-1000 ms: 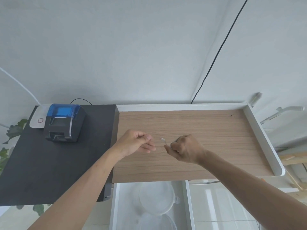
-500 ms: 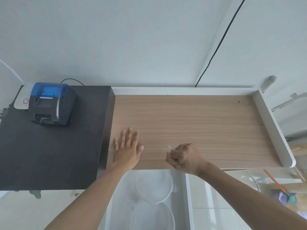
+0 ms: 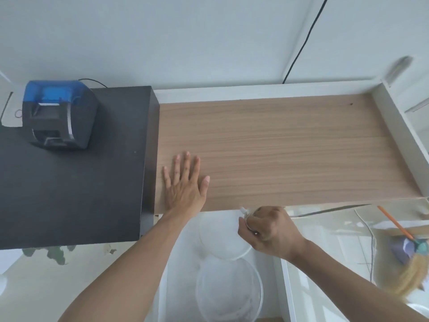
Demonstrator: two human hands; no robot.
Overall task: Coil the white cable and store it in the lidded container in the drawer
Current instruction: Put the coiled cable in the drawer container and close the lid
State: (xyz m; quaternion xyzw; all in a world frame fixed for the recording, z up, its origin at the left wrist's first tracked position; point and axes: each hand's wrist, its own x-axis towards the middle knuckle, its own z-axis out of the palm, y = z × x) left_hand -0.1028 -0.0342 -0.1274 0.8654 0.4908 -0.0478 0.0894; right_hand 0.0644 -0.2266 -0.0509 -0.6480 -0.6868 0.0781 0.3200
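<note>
Head view looks down on a wooden shelf top (image 3: 290, 147) across the middle of the frame, with a black surface (image 3: 69, 194) on its left side carrying a small black printer with a blue lid (image 3: 58, 115) in the upper left; the left hand (image 3: 183, 184) lies flat on the wood near its left front corner, fingers spread, holding nothing; the right hand (image 3: 269, 228) is curled into a fist just below the shelf's front edge, clamped on the white cable (image 3: 245, 213); only a short white end with a plug tip pokes out of the fist toward the upper left, and a thin white loop shows at the knuckles, so how neatly it is coiled cannot be told; under the fist the white drawer (image 3: 284, 287) stands open at the bottom centre; inside it sit two round clear plastic containers, the upper container (image 3: 220, 242) directly beneath the fist, with its lid on, and the lower container (image 3: 229, 296) nearer the bottom edge; a broom (image 3: 408, 256) appears blurred at lower right.
</note>
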